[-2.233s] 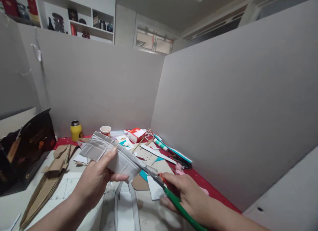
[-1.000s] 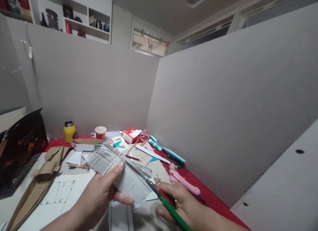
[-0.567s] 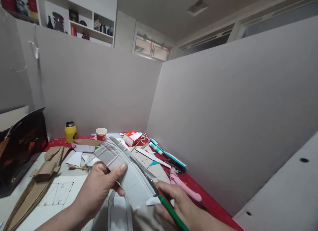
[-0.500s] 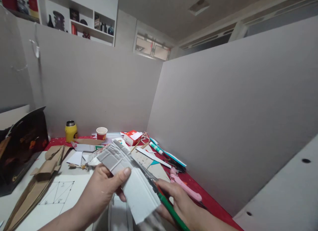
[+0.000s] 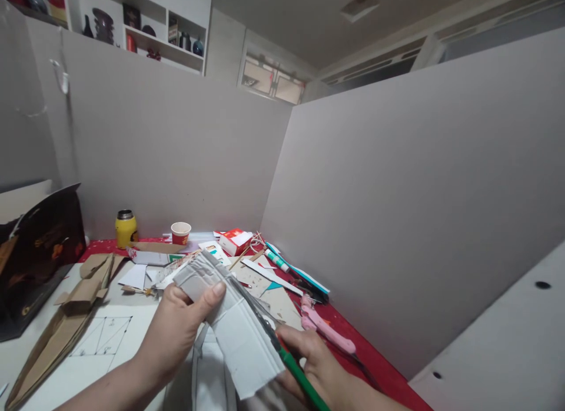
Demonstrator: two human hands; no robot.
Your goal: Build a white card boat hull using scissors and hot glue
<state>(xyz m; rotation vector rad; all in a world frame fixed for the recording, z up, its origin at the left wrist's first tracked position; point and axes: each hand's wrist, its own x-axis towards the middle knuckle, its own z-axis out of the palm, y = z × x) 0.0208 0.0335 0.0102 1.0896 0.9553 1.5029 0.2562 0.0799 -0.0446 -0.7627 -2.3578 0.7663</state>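
Note:
My left hand [image 5: 176,322] is closed on a strip of whitish-grey cardboard [image 5: 245,340], thumb on top and fingers beneath. Along the right edge of that cardboard lie the blades of green-handled scissors [image 5: 296,370]. My right hand [image 5: 315,355] is wrapped round their handles, its lower fingers partly hidden. Below the held strip stands another pale folded cardboard piece [image 5: 210,370]. On the table at left is a sheet with a pencil-drawn rectangle and diagonals [image 5: 106,337].
A folded brown cardboard piece [image 5: 73,317] and a dark box [image 5: 42,264] lie left. Behind stand a yellow bottle [image 5: 126,229] and a paper cup [image 5: 180,234]. A pink glue gun [image 5: 329,328] and a glue stick [image 5: 277,261] lie right. Grey partitions [image 5: 397,193] enclose the table.
The scissors and my right hand have shifted slightly left and down along the cardboard edge. My left thumb has moved a little left and up. The view has tilted slightly.

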